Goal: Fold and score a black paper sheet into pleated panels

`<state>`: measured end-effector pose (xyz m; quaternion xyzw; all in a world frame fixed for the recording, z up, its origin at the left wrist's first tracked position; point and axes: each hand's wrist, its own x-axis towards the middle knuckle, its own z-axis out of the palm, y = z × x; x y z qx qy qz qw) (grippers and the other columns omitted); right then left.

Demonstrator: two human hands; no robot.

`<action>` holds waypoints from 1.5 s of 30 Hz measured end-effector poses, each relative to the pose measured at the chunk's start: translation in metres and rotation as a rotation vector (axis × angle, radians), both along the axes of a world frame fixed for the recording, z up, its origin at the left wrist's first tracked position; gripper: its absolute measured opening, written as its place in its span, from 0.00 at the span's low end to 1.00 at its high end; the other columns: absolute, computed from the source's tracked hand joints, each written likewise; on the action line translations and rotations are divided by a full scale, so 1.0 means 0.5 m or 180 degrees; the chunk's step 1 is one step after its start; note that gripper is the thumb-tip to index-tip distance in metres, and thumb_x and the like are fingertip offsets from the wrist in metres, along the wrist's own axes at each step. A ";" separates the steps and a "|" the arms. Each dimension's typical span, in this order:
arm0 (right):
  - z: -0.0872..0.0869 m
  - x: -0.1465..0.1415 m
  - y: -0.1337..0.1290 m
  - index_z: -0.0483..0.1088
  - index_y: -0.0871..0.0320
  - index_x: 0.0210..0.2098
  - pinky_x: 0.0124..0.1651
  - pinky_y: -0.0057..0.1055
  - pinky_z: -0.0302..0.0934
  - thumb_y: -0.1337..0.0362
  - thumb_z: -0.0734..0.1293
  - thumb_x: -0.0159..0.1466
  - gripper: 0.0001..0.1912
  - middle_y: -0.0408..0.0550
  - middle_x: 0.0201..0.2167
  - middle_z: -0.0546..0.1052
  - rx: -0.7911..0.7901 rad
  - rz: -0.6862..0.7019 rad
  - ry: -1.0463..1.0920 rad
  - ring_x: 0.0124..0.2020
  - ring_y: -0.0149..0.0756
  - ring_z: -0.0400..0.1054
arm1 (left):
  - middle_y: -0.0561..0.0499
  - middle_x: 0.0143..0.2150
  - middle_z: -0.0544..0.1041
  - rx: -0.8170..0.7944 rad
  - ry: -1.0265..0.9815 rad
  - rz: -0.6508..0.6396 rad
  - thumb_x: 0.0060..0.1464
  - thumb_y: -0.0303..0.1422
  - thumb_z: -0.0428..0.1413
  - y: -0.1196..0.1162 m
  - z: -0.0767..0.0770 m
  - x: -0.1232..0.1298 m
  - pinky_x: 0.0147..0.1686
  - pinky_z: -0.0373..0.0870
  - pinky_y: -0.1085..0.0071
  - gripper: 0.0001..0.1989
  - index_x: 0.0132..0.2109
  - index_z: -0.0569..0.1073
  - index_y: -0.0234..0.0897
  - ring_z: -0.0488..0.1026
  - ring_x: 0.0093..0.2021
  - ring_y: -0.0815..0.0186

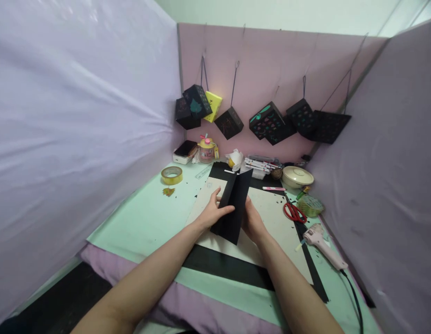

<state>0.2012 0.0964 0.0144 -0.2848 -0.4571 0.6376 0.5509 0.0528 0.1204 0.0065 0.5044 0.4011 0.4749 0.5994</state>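
Between my two hands is a piece of black card (239, 208) with a fold along its length, its panels standing at an angle over the work surface. My left hand (213, 211) grips the left panel, thumb on the inner face and fingers around the outer side. From the right, my right hand (252, 220) holds the other panel, its fingers partly hidden behind the card. Beneath lies a white sheet (271, 218) on a larger black sheet (232, 266).
A glue gun (323, 246), red-handled scissors (294, 212) and green tape (310, 205) lie right. Yellow tape (171, 175) sits left. Behind are a jar (206, 150), pens (260, 164) and a lidded bowl (298, 176). Black boxes (229, 123) hang at the back; fabric walls flank the table.
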 end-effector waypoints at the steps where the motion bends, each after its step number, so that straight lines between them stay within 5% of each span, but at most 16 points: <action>1: 0.000 -0.002 0.000 0.58 0.49 0.62 0.58 0.49 0.60 0.40 0.62 0.60 0.36 0.51 0.59 0.70 0.0057 -0.0029 0.0015 0.59 0.47 0.65 | 0.41 0.54 0.67 0.0075 0.0101 -0.0057 0.43 0.40 0.68 -0.001 0.002 -0.001 0.48 0.69 0.61 0.53 0.68 0.46 0.39 0.73 0.49 0.56; 8: -0.011 -0.011 0.003 0.50 0.42 0.65 0.63 0.50 0.54 0.52 0.71 0.57 0.41 0.48 0.65 0.59 0.0061 -0.0744 -0.0133 0.64 0.44 0.57 | 0.42 0.57 0.64 0.0477 0.0081 0.0096 0.49 0.40 0.62 -0.012 0.021 -0.009 0.50 0.68 0.58 0.40 0.65 0.53 0.41 0.72 0.49 0.56; 15: -0.005 -0.017 0.004 0.50 0.48 0.65 0.62 0.46 0.57 0.56 0.72 0.56 0.43 0.52 0.60 0.65 0.0235 -0.1141 -0.0161 0.58 0.43 0.64 | 0.41 0.61 0.58 0.1301 -0.0033 0.0016 0.55 0.42 0.57 -0.026 0.010 -0.008 0.52 0.67 0.59 0.37 0.66 0.49 0.42 0.68 0.54 0.55; 26: 0.017 -0.029 -0.016 0.70 0.56 0.45 0.46 0.38 0.65 0.60 0.70 0.55 0.18 0.47 0.40 0.77 0.0558 -0.1477 -0.1029 0.41 0.41 0.70 | 0.37 0.64 0.51 0.2309 0.0663 0.0186 0.45 0.43 0.65 -0.054 -0.010 0.005 0.60 0.57 0.52 0.50 0.68 0.47 0.40 0.52 0.64 0.46; 32: 0.017 -0.024 -0.027 0.66 0.55 0.42 0.39 0.34 0.63 0.57 0.70 0.56 0.17 0.44 0.34 0.74 0.0708 -0.2041 -0.1491 0.36 0.38 0.68 | 0.38 0.62 0.57 0.2259 0.0253 -0.0113 0.57 0.46 0.55 -0.049 -0.020 0.010 0.55 0.63 0.55 0.39 0.68 0.44 0.44 0.63 0.58 0.52; 40: -0.007 -0.016 -0.026 0.53 0.52 0.63 0.58 0.44 0.57 0.58 0.66 0.61 0.33 0.52 0.59 0.66 0.1250 -0.1929 -0.2007 0.57 0.46 0.63 | 0.37 0.65 0.57 0.1773 0.0097 -0.0327 0.54 0.45 0.59 -0.051 -0.019 0.016 0.57 0.62 0.56 0.43 0.68 0.43 0.41 0.57 0.64 0.49; 45: -0.012 -0.007 -0.026 0.46 0.53 0.67 0.64 0.48 0.50 0.60 0.61 0.64 0.35 0.52 0.66 0.58 0.1733 -0.1658 -0.2155 0.64 0.47 0.54 | 0.36 0.66 0.55 0.1672 0.0046 -0.0234 0.54 0.47 0.59 -0.052 -0.021 0.015 0.56 0.64 0.57 0.46 0.68 0.39 0.41 0.57 0.64 0.48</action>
